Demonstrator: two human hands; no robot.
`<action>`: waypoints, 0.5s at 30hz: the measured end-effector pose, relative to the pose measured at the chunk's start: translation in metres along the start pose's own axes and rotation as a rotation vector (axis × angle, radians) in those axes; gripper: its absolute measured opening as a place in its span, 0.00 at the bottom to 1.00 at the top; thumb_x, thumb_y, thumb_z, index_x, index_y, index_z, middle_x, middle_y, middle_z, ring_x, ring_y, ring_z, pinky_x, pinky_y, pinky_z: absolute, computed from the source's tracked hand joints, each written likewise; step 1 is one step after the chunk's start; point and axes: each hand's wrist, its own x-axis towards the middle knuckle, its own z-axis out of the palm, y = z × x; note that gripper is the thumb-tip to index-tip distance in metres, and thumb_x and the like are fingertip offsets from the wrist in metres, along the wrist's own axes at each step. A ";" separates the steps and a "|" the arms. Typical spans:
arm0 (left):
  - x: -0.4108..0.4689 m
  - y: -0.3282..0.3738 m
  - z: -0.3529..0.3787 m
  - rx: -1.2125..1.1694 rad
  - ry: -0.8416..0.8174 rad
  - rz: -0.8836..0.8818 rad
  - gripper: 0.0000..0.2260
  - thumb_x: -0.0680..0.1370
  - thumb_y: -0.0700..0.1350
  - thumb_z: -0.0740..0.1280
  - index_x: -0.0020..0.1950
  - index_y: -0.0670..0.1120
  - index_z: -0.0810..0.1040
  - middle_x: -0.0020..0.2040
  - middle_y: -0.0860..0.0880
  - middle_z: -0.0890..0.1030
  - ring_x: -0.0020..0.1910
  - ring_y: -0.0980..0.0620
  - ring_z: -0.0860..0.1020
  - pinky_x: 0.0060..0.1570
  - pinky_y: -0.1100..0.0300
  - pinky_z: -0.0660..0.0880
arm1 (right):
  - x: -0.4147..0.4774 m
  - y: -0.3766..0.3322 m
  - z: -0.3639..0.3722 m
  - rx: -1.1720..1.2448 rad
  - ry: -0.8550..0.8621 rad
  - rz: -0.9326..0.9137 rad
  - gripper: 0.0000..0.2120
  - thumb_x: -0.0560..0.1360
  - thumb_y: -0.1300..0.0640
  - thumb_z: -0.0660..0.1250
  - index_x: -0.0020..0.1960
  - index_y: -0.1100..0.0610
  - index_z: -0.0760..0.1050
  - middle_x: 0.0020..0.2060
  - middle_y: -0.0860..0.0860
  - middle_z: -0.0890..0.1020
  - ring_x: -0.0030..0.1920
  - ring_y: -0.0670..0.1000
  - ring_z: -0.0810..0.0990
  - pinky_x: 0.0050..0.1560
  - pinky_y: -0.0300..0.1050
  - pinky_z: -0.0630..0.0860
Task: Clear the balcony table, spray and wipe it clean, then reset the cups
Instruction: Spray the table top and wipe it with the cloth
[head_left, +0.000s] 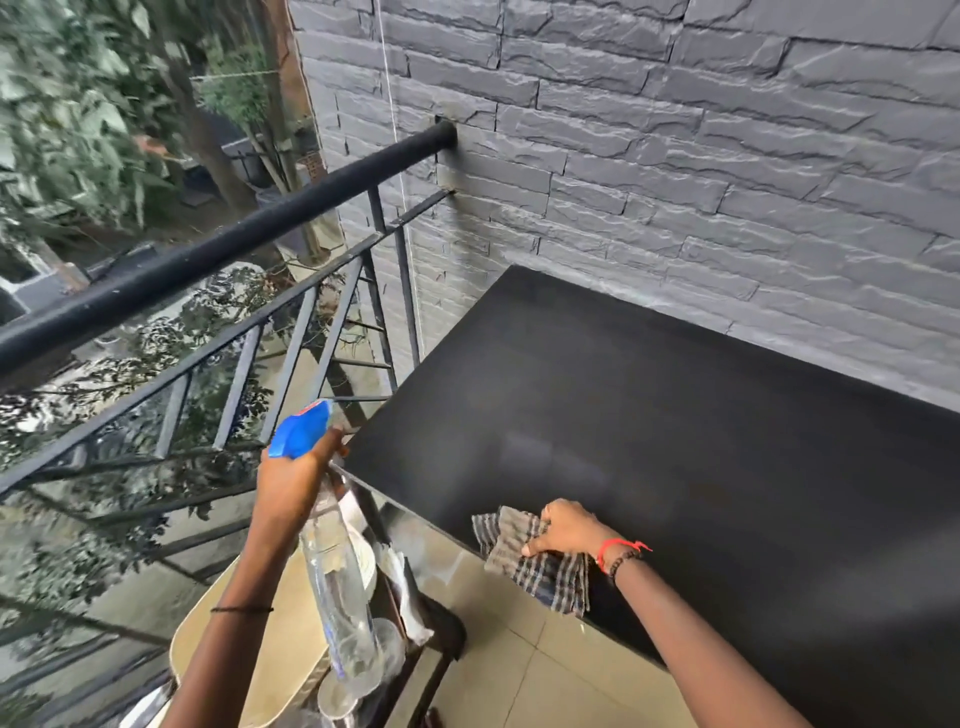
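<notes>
The black balcony table (701, 415) fills the right half of the view, its top bare, set against the grey stone wall. My left hand (296, 478) grips a clear spray bottle (337, 582) by its blue trigger head, held just off the table's left corner with the nozzle toward the table. My right hand (569, 530) presses a checked grey cloth (540, 566) onto the table's near edge. Below the bottle, white plates (366, 558) and clear glass cups (387, 649) sit on a low stand, partly hidden by my left arm.
A black metal railing (218, 254) runs along the left, close to the table's left side. A beige board or seat (280, 644) lies under my left arm. Tiled floor (498, 649) shows between my arms.
</notes>
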 end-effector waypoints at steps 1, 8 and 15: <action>-0.004 -0.001 -0.005 0.004 0.014 0.001 0.06 0.77 0.41 0.68 0.40 0.48 0.76 0.37 0.42 0.79 0.20 0.53 0.72 0.29 0.58 0.70 | -0.002 0.002 0.000 0.013 -0.004 -0.007 0.22 0.65 0.41 0.75 0.46 0.58 0.76 0.48 0.55 0.80 0.52 0.56 0.77 0.48 0.46 0.74; -0.024 -0.020 -0.048 0.050 0.101 0.023 0.10 0.76 0.49 0.69 0.36 0.49 0.76 0.26 0.52 0.79 0.31 0.50 0.75 0.37 0.57 0.73 | -0.013 0.012 0.009 0.329 0.005 -0.046 0.36 0.67 0.54 0.76 0.69 0.66 0.66 0.66 0.57 0.73 0.65 0.54 0.72 0.65 0.44 0.67; -0.045 -0.042 -0.086 0.129 0.279 0.074 0.16 0.78 0.52 0.67 0.39 0.41 0.77 0.28 0.51 0.79 0.27 0.60 0.74 0.37 0.57 0.70 | -0.016 -0.004 0.016 0.849 -0.109 -0.078 0.30 0.64 0.59 0.78 0.62 0.67 0.72 0.53 0.58 0.83 0.55 0.55 0.81 0.62 0.53 0.74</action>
